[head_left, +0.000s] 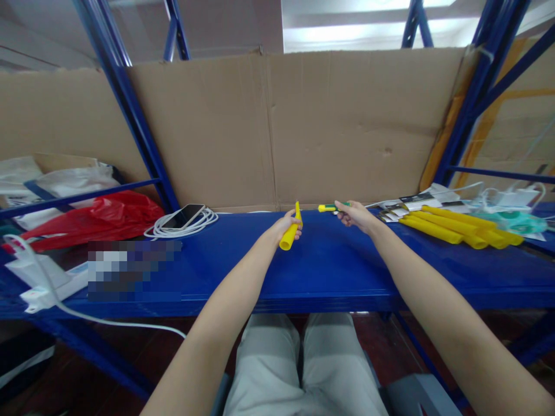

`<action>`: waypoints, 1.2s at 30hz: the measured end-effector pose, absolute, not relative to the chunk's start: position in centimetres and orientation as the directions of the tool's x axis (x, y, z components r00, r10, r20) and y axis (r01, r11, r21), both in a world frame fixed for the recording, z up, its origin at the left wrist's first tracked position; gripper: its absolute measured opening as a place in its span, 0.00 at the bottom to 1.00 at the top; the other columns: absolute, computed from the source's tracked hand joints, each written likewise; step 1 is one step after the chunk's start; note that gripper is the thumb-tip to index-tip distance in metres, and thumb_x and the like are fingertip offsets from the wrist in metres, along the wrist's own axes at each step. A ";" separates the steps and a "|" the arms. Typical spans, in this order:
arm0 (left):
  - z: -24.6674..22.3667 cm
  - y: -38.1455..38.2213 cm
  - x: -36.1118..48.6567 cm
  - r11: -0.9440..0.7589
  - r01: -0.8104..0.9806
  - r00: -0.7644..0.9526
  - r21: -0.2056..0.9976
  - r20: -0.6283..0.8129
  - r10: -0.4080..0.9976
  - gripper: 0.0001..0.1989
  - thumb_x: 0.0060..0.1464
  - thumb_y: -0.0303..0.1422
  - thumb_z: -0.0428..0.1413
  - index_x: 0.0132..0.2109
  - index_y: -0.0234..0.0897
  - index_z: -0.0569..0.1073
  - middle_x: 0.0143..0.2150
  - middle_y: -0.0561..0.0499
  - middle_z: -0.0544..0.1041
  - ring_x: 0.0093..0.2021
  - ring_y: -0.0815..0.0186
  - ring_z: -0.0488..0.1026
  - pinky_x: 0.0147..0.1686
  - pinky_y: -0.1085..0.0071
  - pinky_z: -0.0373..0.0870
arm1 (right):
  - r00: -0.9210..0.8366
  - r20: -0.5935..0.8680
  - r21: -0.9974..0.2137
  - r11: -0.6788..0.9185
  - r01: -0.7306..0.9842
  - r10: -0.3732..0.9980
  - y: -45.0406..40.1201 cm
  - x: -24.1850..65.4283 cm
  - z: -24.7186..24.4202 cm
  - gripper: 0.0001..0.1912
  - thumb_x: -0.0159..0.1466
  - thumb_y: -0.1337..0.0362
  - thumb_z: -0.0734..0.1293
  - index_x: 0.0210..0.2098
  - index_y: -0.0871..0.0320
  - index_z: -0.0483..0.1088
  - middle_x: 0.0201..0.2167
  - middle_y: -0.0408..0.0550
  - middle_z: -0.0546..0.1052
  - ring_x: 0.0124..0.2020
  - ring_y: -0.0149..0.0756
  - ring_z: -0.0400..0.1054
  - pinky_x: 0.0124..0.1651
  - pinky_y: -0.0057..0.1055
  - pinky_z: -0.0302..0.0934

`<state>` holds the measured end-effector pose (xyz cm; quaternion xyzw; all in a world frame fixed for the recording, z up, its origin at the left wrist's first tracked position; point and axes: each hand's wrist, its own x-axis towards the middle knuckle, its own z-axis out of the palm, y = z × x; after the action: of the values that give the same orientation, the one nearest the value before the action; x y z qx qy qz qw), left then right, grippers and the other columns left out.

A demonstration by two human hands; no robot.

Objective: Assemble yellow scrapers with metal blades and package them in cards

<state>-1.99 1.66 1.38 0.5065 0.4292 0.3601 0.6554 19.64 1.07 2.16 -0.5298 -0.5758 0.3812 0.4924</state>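
My left hand (282,225) is closed around a yellow tube (287,239), whose open round end points toward me and whose narrower end sticks up above the fingers. To its right, my right hand (352,215) grips a slim yellow-and-green tool (326,208), held roughly level with its yellow end toward the left hand. Its exact kind is too small to make out. The tube and the tool are apart, and both hands are over the blue table (333,260).
Several yellow tubes (437,226) lie on the right beside printed packaging (427,197). On the left are a phone (185,216) on a coiled white cable (212,218), a red plastic bag (117,214) and a white power strip (47,292). A cardboard wall (208,133) closes the back.
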 end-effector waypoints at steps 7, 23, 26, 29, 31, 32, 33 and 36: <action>1.5 1.5 -2.0 0.215 -0.027 0.369 0.976 -0.190 0.910 0.32 0.56 0.21 0.41 0.63 0.47 0.42 0.24 0.58 0.60 0.15 0.75 0.57 0.14 0.82 0.55 | 0.059 0.098 -0.979 0.086 0.184 0.993 1.0 19.3 2.2 0.11 0.65 0.56 0.61 0.34 0.59 0.61 0.19 0.42 0.70 0.13 0.23 0.59 0.14 0.21 0.51; 1.7 1.1 -1.8 0.202 0.033 0.349 0.979 -0.201 0.915 0.32 0.56 0.21 0.41 0.64 0.49 0.42 0.23 0.57 0.60 0.15 0.75 0.57 0.15 0.81 0.54 | 0.077 0.249 -0.934 0.219 0.282 0.965 1.0 19.3 2.5 0.11 0.61 0.60 0.66 0.33 0.58 0.60 0.22 0.41 0.71 0.16 0.23 0.62 0.17 0.20 0.53; 1.8 1.0 -1.8 0.202 0.038 0.351 0.979 -0.202 0.914 0.32 0.57 0.22 0.41 0.64 0.49 0.41 0.23 0.57 0.60 0.15 0.75 0.57 0.15 0.81 0.54 | 0.038 0.316 -0.879 0.278 0.388 0.948 1.0 19.5 2.6 0.14 0.62 0.55 0.64 0.27 0.58 0.60 0.14 0.39 0.66 0.13 0.24 0.59 0.15 0.20 0.51; 1.7 1.0 -1.9 0.204 0.039 0.351 0.978 -0.204 0.914 0.31 0.57 0.22 0.41 0.64 0.49 0.42 0.24 0.57 0.60 0.16 0.75 0.57 0.16 0.81 0.54 | 0.119 0.309 -0.843 0.214 0.493 0.944 1.2 19.6 2.4 0.19 0.64 0.50 0.59 0.25 0.58 0.59 0.11 0.40 0.64 0.11 0.24 0.56 0.13 0.21 0.49; 1.6 1.2 -1.9 0.205 0.037 0.354 0.978 -0.205 0.912 0.32 0.57 0.22 0.41 0.64 0.49 0.42 0.24 0.57 0.60 0.16 0.75 0.58 0.16 0.80 0.55 | 0.151 0.284 -0.848 0.174 0.501 0.947 1.3 19.5 2.3 0.20 0.65 0.50 0.57 0.26 0.58 0.59 0.12 0.41 0.65 0.10 0.24 0.57 0.12 0.21 0.49; 1.6 1.2 -2.0 0.206 0.035 0.358 0.978 -0.205 0.911 0.32 0.56 0.22 0.41 0.64 0.49 0.42 0.24 0.57 0.60 0.16 0.75 0.58 0.16 0.80 0.56 | 0.142 0.271 -0.856 0.171 0.488 0.952 1.2 19.4 2.3 0.19 0.65 0.50 0.57 0.27 0.59 0.60 0.13 0.42 0.66 0.11 0.24 0.58 0.12 0.21 0.49; 1.6 1.3 -2.0 0.207 0.033 0.360 0.978 -0.205 0.910 0.32 0.56 0.22 0.41 0.64 0.49 0.42 0.24 0.57 0.60 0.16 0.75 0.58 0.16 0.80 0.56 | 0.117 0.261 -0.868 0.180 0.462 0.958 1.1 19.4 2.4 0.17 0.65 0.52 0.58 0.28 0.59 0.60 0.16 0.43 0.68 0.12 0.24 0.59 0.13 0.21 0.50; 1.7 1.3 -2.1 0.209 0.028 0.363 0.977 -0.205 0.909 0.32 0.56 0.21 0.41 0.64 0.49 0.42 0.23 0.57 0.60 0.16 0.75 0.58 0.16 0.81 0.57 | 0.013 0.259 -0.896 0.235 0.376 0.966 0.7 19.3 2.7 0.12 0.62 0.56 0.64 0.34 0.59 0.61 0.23 0.44 0.72 0.16 0.24 0.63 0.15 0.20 0.54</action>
<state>-2.05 1.35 1.67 0.5250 0.4460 0.3459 0.6370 19.26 0.75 2.68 -0.5332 -0.6290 0.3131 0.4712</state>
